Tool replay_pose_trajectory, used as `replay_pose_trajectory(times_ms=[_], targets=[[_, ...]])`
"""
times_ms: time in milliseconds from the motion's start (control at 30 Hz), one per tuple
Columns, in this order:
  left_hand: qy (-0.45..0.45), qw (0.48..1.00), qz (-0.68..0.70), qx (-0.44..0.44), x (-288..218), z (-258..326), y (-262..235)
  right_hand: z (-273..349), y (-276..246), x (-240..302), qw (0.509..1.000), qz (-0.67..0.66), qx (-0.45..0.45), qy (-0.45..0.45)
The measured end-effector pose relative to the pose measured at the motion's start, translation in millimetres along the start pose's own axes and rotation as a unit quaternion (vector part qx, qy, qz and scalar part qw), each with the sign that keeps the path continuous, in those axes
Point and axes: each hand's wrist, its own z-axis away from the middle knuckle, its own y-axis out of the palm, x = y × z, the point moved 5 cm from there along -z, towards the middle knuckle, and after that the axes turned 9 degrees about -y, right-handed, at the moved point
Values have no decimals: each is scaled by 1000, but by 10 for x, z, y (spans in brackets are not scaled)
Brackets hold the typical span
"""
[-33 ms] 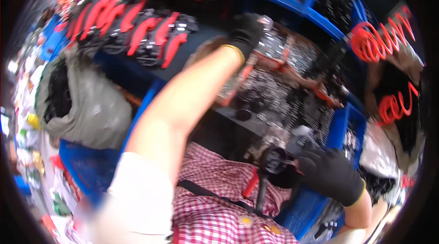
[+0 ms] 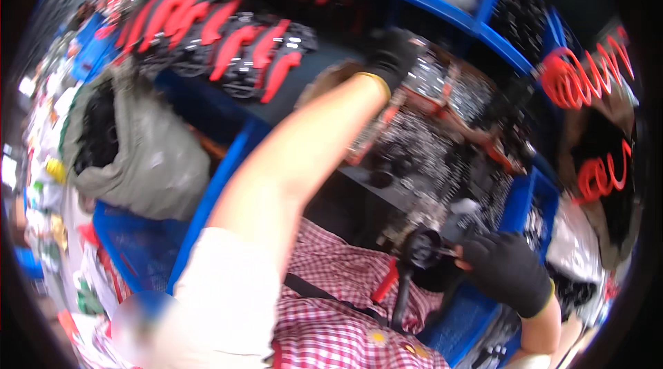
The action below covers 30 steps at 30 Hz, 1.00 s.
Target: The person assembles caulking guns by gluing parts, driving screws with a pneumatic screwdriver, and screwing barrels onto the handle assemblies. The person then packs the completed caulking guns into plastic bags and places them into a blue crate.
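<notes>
My left hand (image 2: 391, 58), in a black glove with bare fingertips, reaches far forward over a cardboard box of small clear or shiny parts (image 2: 425, 79). Its fingers are blurred and partly hidden, so I cannot tell what they hold. Close to my body, my gloved right hand (image 2: 504, 269) is closed, its fingertips beside a round black cup-like part (image 2: 422, 247). A small shiny piece shows between fingertips and part, too blurred to name. Below the round part hang a black handle (image 2: 402, 300) and a red handle (image 2: 385, 281).
Rows of black tools with red handles (image 2: 233, 44) lie at the far left. Small metal parts (image 2: 414, 144) cover the middle of the bench. Blue bins (image 2: 449, 1) stand at the back; a grey sack (image 2: 152, 155) is at left. Red coiled hoses (image 2: 563, 82) hang at right.
The whole view has shifted slightly, so things appear a little further right. Both hands keep about the same places relative to the bench.
</notes>
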Motion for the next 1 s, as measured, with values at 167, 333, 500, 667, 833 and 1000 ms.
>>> replay_pose_trajectory(times_ms=[167, 333, 500, 667, 833, 1000], targets=[[-165, 979, 94, -72, -267, 73, 132, 90, -30, 187, 997, -9, 9, 81], [-98, 800, 588, 68, -1263, 1275, 132, 1, 89, 50, 1000, 20, 2, 4], [-363, 574, 702, 214, -1748, 2533, -101, 122, -28, 133, 995, 52, -6, 83], [-266, 709, 606, 243, -1727, 2852, -162, 30, -56, 31, 995, -10, -40, 90], [-388, 565, 690, 234, -1627, 2819, -194, 7, 38, 35, 984, 53, -65, 158], [-397, 588, 679, 189, -1724, 2805, -205, 274, 251, 185, 961, -141, -220, 86]])
